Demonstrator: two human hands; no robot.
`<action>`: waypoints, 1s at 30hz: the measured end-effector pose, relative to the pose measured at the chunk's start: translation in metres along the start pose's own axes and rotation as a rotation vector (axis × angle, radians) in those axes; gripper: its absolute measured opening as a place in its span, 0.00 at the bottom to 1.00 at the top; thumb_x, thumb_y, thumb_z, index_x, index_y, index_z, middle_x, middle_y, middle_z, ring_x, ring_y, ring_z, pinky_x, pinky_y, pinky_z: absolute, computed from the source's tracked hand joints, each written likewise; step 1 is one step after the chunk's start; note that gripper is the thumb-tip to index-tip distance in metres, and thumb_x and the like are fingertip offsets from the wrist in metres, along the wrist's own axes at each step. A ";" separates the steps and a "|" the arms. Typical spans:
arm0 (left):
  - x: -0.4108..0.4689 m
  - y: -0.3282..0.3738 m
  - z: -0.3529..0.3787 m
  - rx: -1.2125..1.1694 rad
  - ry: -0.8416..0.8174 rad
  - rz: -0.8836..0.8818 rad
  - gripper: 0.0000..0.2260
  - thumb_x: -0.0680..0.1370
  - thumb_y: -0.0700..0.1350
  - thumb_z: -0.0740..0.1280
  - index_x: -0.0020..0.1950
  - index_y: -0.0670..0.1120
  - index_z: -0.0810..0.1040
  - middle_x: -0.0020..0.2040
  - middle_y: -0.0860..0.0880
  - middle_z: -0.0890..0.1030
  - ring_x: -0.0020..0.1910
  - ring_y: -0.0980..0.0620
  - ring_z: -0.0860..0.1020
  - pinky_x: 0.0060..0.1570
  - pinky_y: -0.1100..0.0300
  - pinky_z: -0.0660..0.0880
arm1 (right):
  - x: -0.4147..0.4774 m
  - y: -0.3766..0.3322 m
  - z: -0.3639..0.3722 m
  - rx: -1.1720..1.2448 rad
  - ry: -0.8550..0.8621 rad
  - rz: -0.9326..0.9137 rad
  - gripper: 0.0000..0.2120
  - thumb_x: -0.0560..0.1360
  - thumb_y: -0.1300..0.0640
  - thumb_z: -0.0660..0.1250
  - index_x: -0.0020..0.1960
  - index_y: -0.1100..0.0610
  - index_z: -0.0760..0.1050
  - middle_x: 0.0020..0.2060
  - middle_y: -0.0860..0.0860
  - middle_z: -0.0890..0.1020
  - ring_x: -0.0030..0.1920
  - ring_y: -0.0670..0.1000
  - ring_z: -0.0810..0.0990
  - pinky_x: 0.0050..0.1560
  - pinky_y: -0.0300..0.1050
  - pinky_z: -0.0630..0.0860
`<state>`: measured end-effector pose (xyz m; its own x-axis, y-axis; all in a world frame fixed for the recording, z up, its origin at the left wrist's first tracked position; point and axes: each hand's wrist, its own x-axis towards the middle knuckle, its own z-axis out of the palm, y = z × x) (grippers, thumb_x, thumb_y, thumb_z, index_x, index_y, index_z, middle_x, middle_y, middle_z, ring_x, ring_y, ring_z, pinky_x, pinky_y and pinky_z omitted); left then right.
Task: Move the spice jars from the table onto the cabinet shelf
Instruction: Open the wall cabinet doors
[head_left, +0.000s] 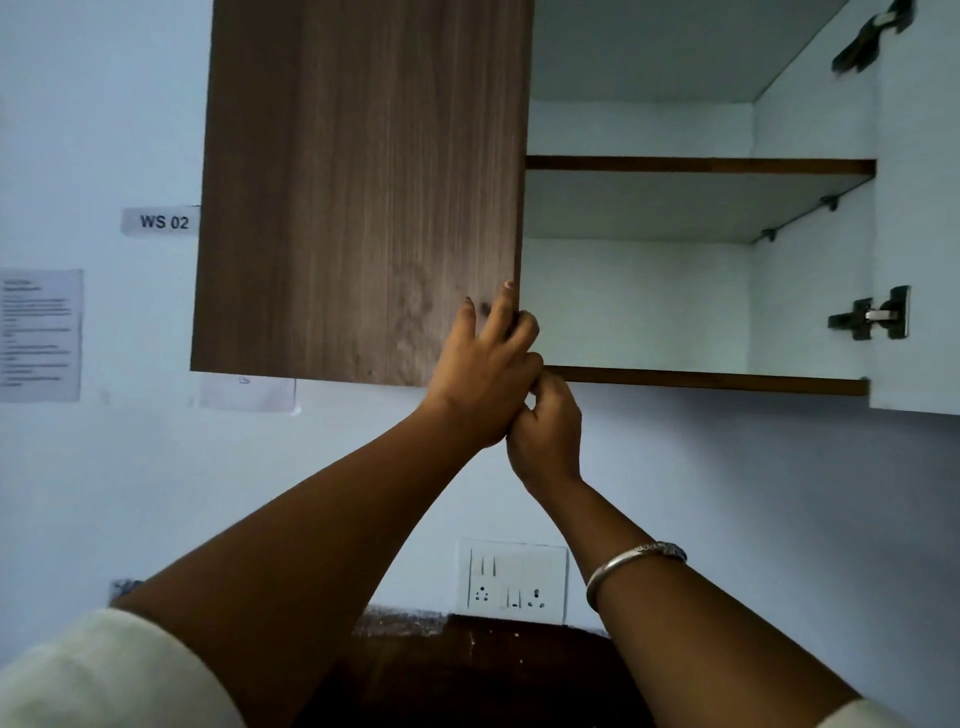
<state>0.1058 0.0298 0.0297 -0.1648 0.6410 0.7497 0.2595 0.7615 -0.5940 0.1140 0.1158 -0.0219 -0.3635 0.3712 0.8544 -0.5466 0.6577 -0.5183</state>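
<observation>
Head view is looking up at a wall cabinet, where the left hand (480, 364) is curling its fingers (501, 306) around the free lower edge of the brown wood-grain left door (363, 187), near its bottom right corner. The right hand (545, 436) is sitting just beneath and touching the left one, its fingers bunched at the front lip of the bottom shelf (711, 382); whether it is gripping the door corner or only resting there cannot be told. The white right door (917, 260) is hanging open, showing a bare middle shelf (696, 166) and empty white interior. No spice jars are showing; they are presumably waiting on the table, whose dark edge (467, 660) is peeking out below the arms. Judging from the task, opening is the step in hand and no jar is shelved yet. Spice jars are likely small, rigid and light, possibly glass, so each is best taken around the body below the lid and set down upright, well back from the shelf lip.
</observation>
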 end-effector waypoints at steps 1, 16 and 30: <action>-0.005 -0.004 -0.009 0.004 0.004 0.000 0.19 0.75 0.53 0.63 0.65 0.49 0.71 0.72 0.41 0.62 0.74 0.33 0.49 0.66 0.35 0.58 | -0.005 -0.009 -0.002 -0.004 -0.017 -0.018 0.10 0.72 0.67 0.61 0.52 0.65 0.75 0.47 0.59 0.79 0.50 0.59 0.76 0.47 0.52 0.74; -0.136 -0.075 -0.141 -0.014 -0.193 -0.194 0.21 0.76 0.46 0.64 0.69 0.47 0.65 0.77 0.42 0.51 0.74 0.34 0.53 0.71 0.45 0.57 | -0.098 -0.172 0.003 0.164 -0.243 -0.085 0.12 0.73 0.64 0.64 0.56 0.61 0.75 0.52 0.58 0.81 0.51 0.59 0.79 0.49 0.55 0.76; -0.232 -0.171 -0.180 -0.187 -0.306 -0.354 0.18 0.76 0.41 0.63 0.65 0.41 0.65 0.77 0.41 0.41 0.76 0.38 0.47 0.72 0.50 0.56 | -0.147 -0.273 0.082 0.224 -0.281 -0.078 0.09 0.74 0.66 0.60 0.36 0.58 0.69 0.33 0.52 0.77 0.32 0.51 0.71 0.30 0.44 0.65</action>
<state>0.2707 -0.2664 0.0094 -0.5377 0.3667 0.7593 0.2991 0.9249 -0.2349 0.2547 -0.1726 -0.0090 -0.4908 0.1104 0.8642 -0.7208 0.5057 -0.4740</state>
